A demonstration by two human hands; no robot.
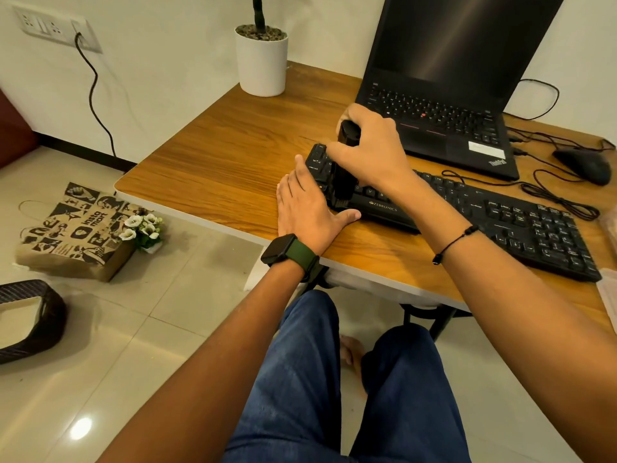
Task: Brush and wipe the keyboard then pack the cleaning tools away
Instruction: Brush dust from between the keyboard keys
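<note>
Right hand (pixel 370 145): closed around the upper part of a black brush (pixel 345 168), fingers wrapped over its handle, knuckles toward the camera. Brush held upright; its lower end sits on the left end of the keyboard (pixel 467 212), near the front-edge keys. Bristles hard to make out against the black keys.

Left hand (pixel 307 208): open, flat, palm down. Fingers laid against the keyboard's left end, thumb spread along its front edge. Heel of the hand rests on the desk (pixel 217 155). It holds nothing. Watch (pixel 283 250) with green strap on that wrist; thin black cord bracelet (pixel 457 240) on the right wrist.

Keyboard: black, lies slantwise across the desk in front of an open laptop (pixel 444 78), screen dark. Left end under both hands, right end runs toward the desk's right edge.

Mouse (pixel 584 163) to the right of the laptop, cables looped between it and the keyboard. White plant pot (pixel 262 60) at the desk's far corner.

Floor, left: printed paper bag (pixel 73 232) with small white flowers (pixel 143 228) beside it; a dark woven basket (pixel 30 319) near the frame edge.
</note>
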